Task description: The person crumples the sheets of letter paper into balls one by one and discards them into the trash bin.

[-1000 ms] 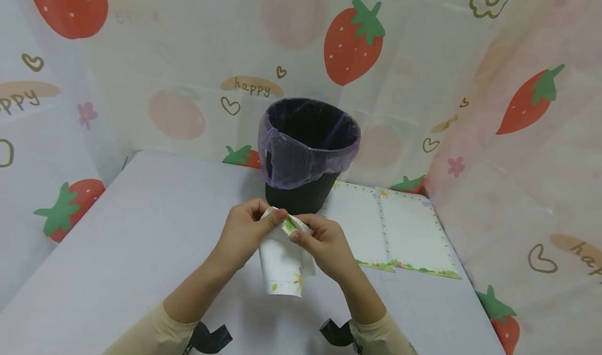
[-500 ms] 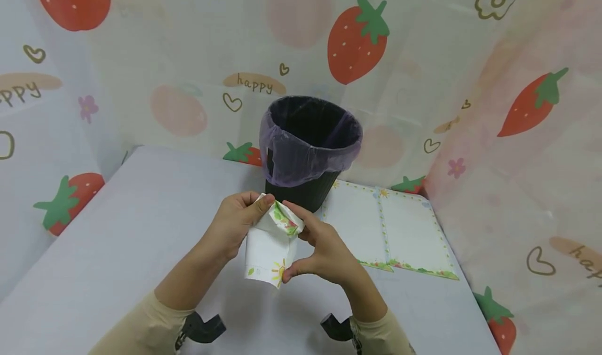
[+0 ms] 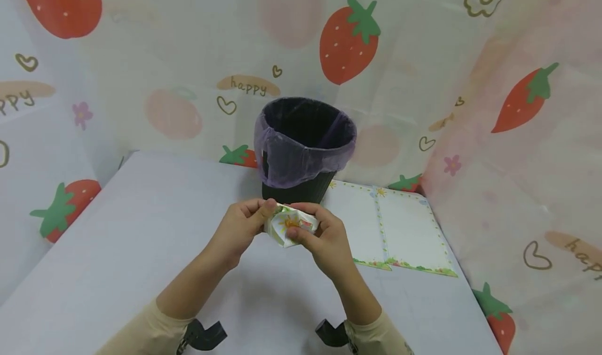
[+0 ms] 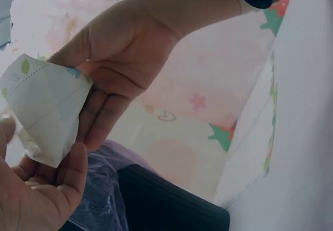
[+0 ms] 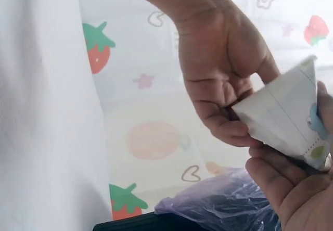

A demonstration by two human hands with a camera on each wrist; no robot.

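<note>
In the head view both hands hold a small folded packet of printed paper [image 3: 280,233] just in front of the bin. At the packet's left side, the left hand [image 3: 241,228] pinches it with the thumb on top. The right hand [image 3: 329,238] grips its right side, the thumb pressing near a yellow sun print. From the left wrist view the paper's [image 4: 49,108] back is white, with a dotted line and a leaf print. A pointed corner of the paper [image 5: 286,111] shows in the right wrist view. Some fingertips are hidden behind it.
Beyond the hands stands a black bin [image 3: 301,185] with a purple liner bag [image 3: 305,161]. Two white sheets with flowery borders [image 3: 414,229] lie on the white table [image 3: 141,229] to its right. Strawberry-printed cloth [image 3: 188,41] surrounds the table.
The paper's lower flap, which hung down before, is now folded up into a smaller packet. The right hand moved to the flap's lower edge, then back up beside the left hand.
</note>
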